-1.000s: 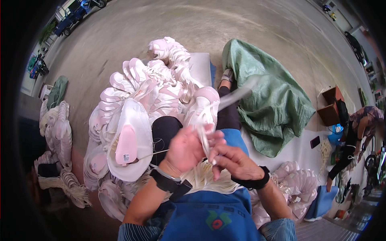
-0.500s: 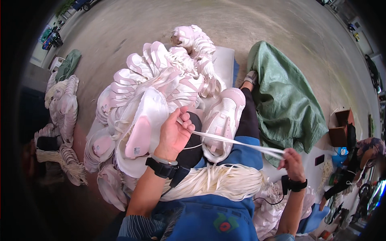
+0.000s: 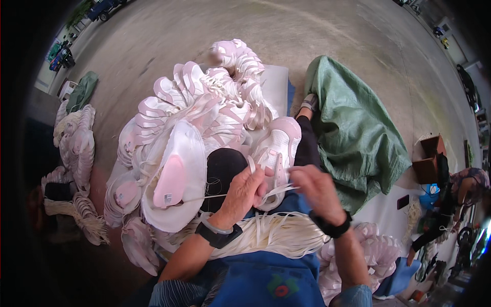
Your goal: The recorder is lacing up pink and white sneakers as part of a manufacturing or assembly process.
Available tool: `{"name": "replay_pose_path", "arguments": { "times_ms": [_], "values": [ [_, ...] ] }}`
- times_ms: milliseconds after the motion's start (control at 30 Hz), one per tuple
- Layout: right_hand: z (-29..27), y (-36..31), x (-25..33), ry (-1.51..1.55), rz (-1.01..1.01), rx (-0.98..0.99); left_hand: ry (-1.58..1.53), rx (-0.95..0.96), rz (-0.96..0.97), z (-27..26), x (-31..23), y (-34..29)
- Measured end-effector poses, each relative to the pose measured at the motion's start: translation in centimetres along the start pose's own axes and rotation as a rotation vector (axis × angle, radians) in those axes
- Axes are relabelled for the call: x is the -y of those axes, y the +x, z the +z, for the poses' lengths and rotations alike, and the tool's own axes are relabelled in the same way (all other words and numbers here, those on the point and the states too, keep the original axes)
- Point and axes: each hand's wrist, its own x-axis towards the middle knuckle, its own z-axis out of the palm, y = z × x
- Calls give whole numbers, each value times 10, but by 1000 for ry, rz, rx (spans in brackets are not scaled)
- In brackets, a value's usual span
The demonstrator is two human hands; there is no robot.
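Concrete floor [image 3: 163, 36]; left grip [image 3: 244, 191] pinching lace [image 3: 251, 163]; right grip [image 3: 319, 190], contents of brown box [image 3: 425, 170] unclear.

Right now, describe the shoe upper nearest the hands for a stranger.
Find the large green sheet right of centre. Left of it, between the legs, sits a pink and white shoe upper. Unlike the fanned stacks farther left, it is single, toe pointing away.

Pink-and-white shoe upper [image 3: 277, 153], toe pointing away, white lace [image 3: 281, 189] across

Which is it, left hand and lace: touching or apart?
Touching. The head view shows the left hand pinching the lace, part of which sticks up past the thumb.
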Motion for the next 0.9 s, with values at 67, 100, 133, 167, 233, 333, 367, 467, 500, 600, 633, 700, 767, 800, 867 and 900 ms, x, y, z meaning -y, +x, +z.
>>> {"name": "replay_pose_path", "arguments": {
  "times_ms": [67,100,133,167,233,333,367,467,500,600,633,700,767,800,867,900],
  "values": [
    [28,7,7,-3,-79,82,96,25,-14,3,3,-3],
    [36,9,8,78,-16,170,192,34,-33,3,7,-7],
    [38,9,19,160,123,249,255,71,80,2,15,-7],
    [41,9,18,159,124,256,251,65,79,3,18,-8],
    [47,7,9,350,277,246,274,127,-53,9,19,-12],
    [45,6,-16,384,146,120,253,131,-221,5,28,-15],
    [43,5,-22,489,194,75,221,121,-338,4,28,-16],
    [36,3,-34,630,300,-7,11,19,-454,2,35,-17],
    [31,3,-35,587,309,-2,-102,-69,-538,4,35,-16],
    [38,1,-33,-67,145,-42,-253,-116,-599,-15,56,-10],
    [42,0,-34,-399,-25,-81,-351,-123,-621,-16,59,-9],
    [45,-3,-34,-391,33,-37,-395,-105,-588,-13,63,-6],
    [49,-5,-37,-605,41,19,-440,-86,-556,-8,70,-3],
    [50,-4,-37,-618,45,42,-510,-125,-516,-5,78,0],
    [53,-3,-36,-622,56,51,-579,-162,-474,-6,89,4],
    [55,-3,-37,-625,69,62,-544,-177,-452,-7,93,5]
  ]
}}
